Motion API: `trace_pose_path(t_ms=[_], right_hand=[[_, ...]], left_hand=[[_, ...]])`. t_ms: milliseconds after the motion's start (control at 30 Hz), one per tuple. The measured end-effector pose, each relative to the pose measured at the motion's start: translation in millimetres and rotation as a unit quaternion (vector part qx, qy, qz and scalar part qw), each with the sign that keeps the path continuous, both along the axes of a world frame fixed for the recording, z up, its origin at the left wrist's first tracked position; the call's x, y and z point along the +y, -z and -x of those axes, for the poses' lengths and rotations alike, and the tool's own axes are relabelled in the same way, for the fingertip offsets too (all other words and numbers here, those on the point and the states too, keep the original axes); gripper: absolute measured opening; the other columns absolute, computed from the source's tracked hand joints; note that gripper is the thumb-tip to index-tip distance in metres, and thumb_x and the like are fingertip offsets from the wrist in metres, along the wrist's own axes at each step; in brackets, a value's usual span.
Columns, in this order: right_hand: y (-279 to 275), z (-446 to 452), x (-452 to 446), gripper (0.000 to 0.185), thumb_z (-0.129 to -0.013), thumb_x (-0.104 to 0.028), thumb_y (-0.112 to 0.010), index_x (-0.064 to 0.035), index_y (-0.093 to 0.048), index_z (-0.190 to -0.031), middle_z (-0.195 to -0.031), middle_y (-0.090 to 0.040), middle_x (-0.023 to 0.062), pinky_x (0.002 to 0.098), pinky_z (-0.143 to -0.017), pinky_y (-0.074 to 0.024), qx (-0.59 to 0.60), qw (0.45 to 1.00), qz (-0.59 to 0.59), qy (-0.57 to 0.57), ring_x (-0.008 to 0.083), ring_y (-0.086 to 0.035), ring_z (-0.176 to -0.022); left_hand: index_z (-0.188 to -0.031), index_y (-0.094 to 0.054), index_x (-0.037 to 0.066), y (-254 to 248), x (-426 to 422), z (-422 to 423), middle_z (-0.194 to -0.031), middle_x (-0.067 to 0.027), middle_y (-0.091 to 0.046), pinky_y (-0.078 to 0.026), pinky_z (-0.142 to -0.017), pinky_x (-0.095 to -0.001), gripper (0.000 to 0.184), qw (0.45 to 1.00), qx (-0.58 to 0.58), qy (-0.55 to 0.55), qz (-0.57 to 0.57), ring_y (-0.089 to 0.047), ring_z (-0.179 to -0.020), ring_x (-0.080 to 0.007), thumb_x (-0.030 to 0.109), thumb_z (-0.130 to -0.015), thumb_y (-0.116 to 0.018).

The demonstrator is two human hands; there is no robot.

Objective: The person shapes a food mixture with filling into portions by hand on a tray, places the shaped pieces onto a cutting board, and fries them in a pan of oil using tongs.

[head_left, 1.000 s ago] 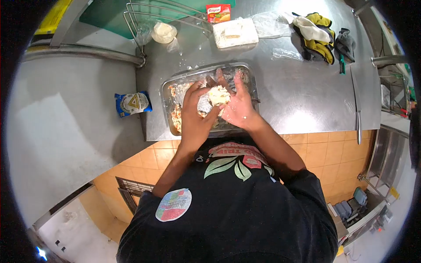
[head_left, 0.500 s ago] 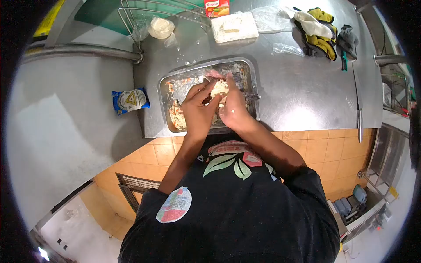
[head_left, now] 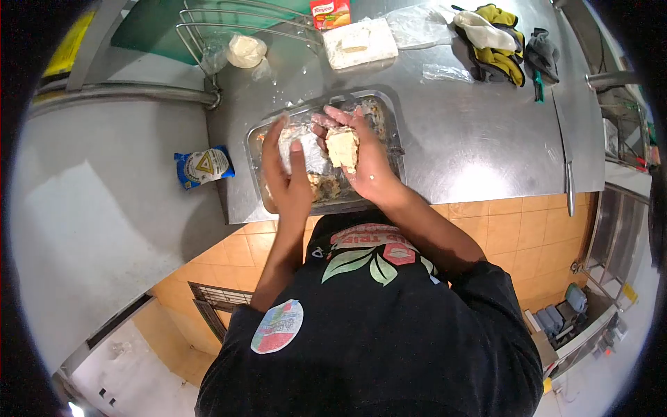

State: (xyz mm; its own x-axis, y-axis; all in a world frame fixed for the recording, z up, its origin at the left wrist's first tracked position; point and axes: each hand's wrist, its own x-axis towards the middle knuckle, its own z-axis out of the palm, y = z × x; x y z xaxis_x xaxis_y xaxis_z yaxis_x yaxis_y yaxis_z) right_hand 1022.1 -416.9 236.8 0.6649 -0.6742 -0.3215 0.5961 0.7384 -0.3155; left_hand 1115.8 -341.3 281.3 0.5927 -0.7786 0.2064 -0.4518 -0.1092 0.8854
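Note:
On the palm and fingers of my right hand rests a lump of pale, crumbly mixture, roughly block-shaped. My left hand is open just left of the lump, fingers stretched out and thumb apart, not touching it. Both hands are over a rectangular metal tray. Inside the tray, loose mixture with orange bits lies near the front, partly hidden by my hands. A whitish patch shows between the hands; whether it is flour or bare metal I cannot make out. Pale residue coats my right fingertips.
Behind the tray are a wrapped pale ball, a white block, a red Royco packet and a wire rack. Gloves lie back right, a knife at the right edge. A blue packet sits left.
My hands, cupped together around the lump before, have come apart. The left hand has moved left and opened; the lump stays on the right hand. The view has shifted slightly.

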Motion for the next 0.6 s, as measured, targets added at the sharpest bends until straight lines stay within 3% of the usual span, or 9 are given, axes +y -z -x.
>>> trace_pose_path(t_ms=[67, 100, 200, 233, 400, 433, 533, 567, 600], right_hand=[[-4.8, -0.5, 2.8, 0.054, -0.095, -0.034, -0.041, -0.0006, -0.028, -0.136, -0.128, -0.047, 0.015, 0.0328, -0.094, -0.0407, -0.052, 0.998, 0.045, 0.0, 0.0229, -0.05, -0.113], [-7.2, 0.0, 2.1, 0.058, -0.095, -0.031, -0.043, -0.0013, -0.022, -0.139, -0.132, -0.043, 0.0156, 0.0334, -0.097, -0.0389, -0.078, 0.995, 0.069, 0.001, 0.0235, -0.047, -0.117], [-15.0, 2.5, -0.3, 0.066, -0.093, -0.021, -0.047, -0.0055, -0.008, -0.143, -0.14, -0.034, 0.0162, 0.0347, -0.103, -0.0319, -0.097, 0.99, 0.106, -0.005, 0.0243, -0.036, -0.128], [-9.5, 1.8, -0.3, 0.067, -0.092, -0.016, -0.046, -0.008, -0.005, -0.144, -0.142, -0.031, 0.0152, 0.0351, -0.107, -0.0247, -0.104, 0.987, 0.124, -0.006, 0.024, -0.027, -0.133], [-0.1, -7.3, 0.8, 0.063, -0.095, -0.026, -0.039, -0.0079, -0.004, -0.144, -0.146, -0.024, 0.0141, 0.0354, -0.109, -0.019, -0.002, 0.976, 0.216, 0.018, 0.0237, -0.024, -0.134], [4.1, -8.8, 1.5, 0.061, -0.096, -0.025, -0.038, -0.0073, -0.004, -0.144, -0.146, -0.024, 0.0128, 0.0343, -0.109, -0.0173, -0.013, 0.977, 0.212, 0.029, 0.0221, -0.024, -0.134], [7.0, -10.0, 2.6, 0.056, -0.098, -0.034, -0.027, -0.0066, -0.009, -0.144, -0.148, -0.021, 0.012, 0.0333, -0.109, -0.0172, 0.041, 0.97, 0.238, 0.035, 0.022, -0.02, -0.135], [11.7, -12.4, 2.2, 0.055, -0.099, -0.034, -0.026, -0.0069, -0.011, -0.144, -0.148, -0.021, 0.0119, 0.033, -0.109, -0.0174, 0.053, 0.967, 0.245, 0.039, 0.0217, -0.021, -0.135], [16.1, -14.2, 2.7, 0.054, -0.099, -0.035, -0.025, -0.0071, -0.012, -0.144, -0.148, -0.02, 0.0119, 0.0327, -0.109, -0.0177, 0.067, 0.965, 0.252, 0.043, 0.0214, -0.021, -0.135]], left_hand=[[-0.132, -0.035, -0.002, 5.9, -6.7, 5.5, -0.14, -0.0191, -0.031, -0.018, -0.107, -0.0371, 0.045, 1.0, -0.008, -0.009, -0.005, -0.026, -0.132, -0.0274, 0.019, -0.093, -0.045], [-0.137, -0.025, 0.0, 10.0, -6.1, 2.7, -0.147, -0.0185, -0.012, -0.008, -0.109, -0.0395, 0.051, 0.999, 0.007, 0.024, -0.042, -0.01, -0.137, -0.0299, 0.024, -0.095, -0.041], [-0.138, -0.024, -0.001, 13.6, -1.1, 17.9, -0.148, -0.0195, -0.008, -0.007, -0.11, -0.0415, 0.052, 0.996, 0.037, 0.02, -0.076, -0.004, -0.138, -0.0331, 0.025, -0.096, -0.038], [-0.137, -0.026, -0.002, 15.4, -1.2, 21.9, -0.147, -0.0205, -0.011, -0.009, -0.11, -0.041, 0.05, 0.997, 0.043, 0.028, -0.058, -0.007, -0.137, -0.0333, 0.023, -0.096, -0.039], [-0.13, -0.039, -0.005, 20.2, -2.0, 23.6, -0.137, -0.0232, -0.036, -0.022, -0.106, -0.0369, 0.041, 0.994, 0.102, 0.031, -0.025, -0.031, -0.13, -0.0302, 0.014, -0.094, -0.044], [-0.123, -0.049, -0.006, 17.8, -5.0, 26.4, -0.117, -0.0162, -0.057, -0.038, -0.094, -0.0302, 0.036, 0.986, 0.164, -0.01, 0.019, -0.052, -0.109, -0.0189, 0.008, -0.09, -0.052], [-0.119, -0.053, -0.006, 18.0, -2.8, 22.3, -0.099, -0.0064, -0.063, -0.045, -0.078, -0.0218, 0.035, 0.98, 0.197, -0.031, -0.018, -0.055, -0.088, -0.0082, 0.005, -0.086, -0.059], [-0.115, -0.057, -0.005, 17.9, -4.1, 23.3, -0.086, -0.0005, -0.064, -0.044, -0.067, -0.0174, 0.034, 0.98, 0.191, -0.047, -0.008, -0.052, -0.074, -0.003, 0.003, -0.083, -0.062], [-0.115, -0.057, -0.006, 20.1, -5.5, 22.2, -0.088, -0.0012, -0.064, -0.044, -0.068, -0.0176, 0.033, 0.978, 0.203, -0.047, -0.006, -0.053, -0.076, -0.0034, 0.004, -0.083, -0.062]])
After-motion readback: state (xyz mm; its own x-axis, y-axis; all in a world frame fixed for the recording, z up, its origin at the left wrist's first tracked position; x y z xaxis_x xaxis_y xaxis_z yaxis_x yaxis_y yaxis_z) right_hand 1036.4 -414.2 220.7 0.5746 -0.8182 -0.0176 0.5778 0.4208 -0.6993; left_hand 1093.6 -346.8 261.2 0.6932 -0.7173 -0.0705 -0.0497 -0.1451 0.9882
